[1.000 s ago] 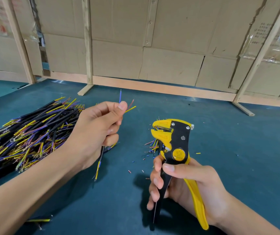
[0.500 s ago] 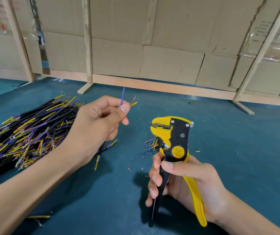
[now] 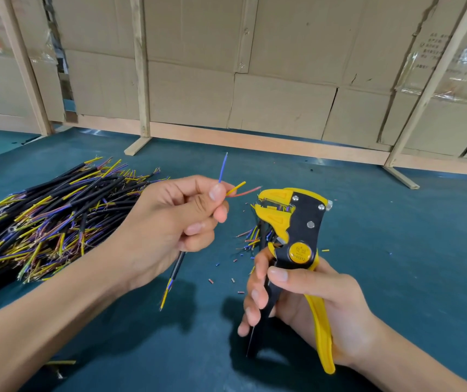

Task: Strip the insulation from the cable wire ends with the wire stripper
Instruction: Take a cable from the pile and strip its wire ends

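Fingers (image 3: 217, 193) of the left hand (image 3: 167, 222) are pinching a light, limp cable (image 3: 176, 266) near its fanned cores — red core (image 3: 247, 191) nearing the wire stripper (image 3: 297, 230), which the right hand (image 3: 308, 301) is gripping.

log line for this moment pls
left hand: grip on cable | red wire at wire stripper mouth | right hand: holds stripper

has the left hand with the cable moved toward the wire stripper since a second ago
Yes. The left hand has carried the cable rightward, away from the cable pile; its red wire tip now nearly reaches the wire stripper.
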`<state>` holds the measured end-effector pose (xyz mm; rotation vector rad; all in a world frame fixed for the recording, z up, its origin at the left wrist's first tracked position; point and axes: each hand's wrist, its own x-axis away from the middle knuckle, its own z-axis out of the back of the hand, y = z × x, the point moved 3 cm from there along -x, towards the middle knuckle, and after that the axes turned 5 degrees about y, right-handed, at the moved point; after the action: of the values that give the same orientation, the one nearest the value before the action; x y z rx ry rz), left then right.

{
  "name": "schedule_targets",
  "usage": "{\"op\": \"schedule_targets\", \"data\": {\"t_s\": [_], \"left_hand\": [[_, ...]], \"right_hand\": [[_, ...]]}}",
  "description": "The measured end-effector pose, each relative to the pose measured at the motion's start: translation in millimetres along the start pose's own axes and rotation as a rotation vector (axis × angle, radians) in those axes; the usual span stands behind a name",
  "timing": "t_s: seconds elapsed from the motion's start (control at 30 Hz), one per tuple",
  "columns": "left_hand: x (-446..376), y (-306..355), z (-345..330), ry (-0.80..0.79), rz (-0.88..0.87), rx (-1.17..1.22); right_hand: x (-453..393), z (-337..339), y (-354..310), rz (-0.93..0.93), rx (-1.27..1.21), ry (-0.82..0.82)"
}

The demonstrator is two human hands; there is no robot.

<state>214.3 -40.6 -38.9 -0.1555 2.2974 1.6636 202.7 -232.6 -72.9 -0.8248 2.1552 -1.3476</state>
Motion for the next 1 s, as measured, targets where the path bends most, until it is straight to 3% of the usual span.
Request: {"op": "schedule_targets", "data": {"t_s": [0.23, 0.6, 0.83, 1.0], "left_hand": [[0.2, 0.1, 5.2, -0.118, 0.313, 0.191], [1.6, 2.8, 7.4, -0.229, 0.48, 0.281], [3.6, 3.9, 1.3, -0.19, 0.506, 0.248], [-2.7, 5.4, 4.0, 0.001, 0.478, -0.005]], "right_hand": [[0.3, 0.6, 2.0, 0.003, -0.006, -0.036], [-0.5, 2.7, 3.3, -0.001, -0.023, -0.062], [0.3, 2.3, 2.8, -0.032, -0.007, -0.083], [0.8, 1.7, 2.3, -0.042, 0.004, -0.107]]}}
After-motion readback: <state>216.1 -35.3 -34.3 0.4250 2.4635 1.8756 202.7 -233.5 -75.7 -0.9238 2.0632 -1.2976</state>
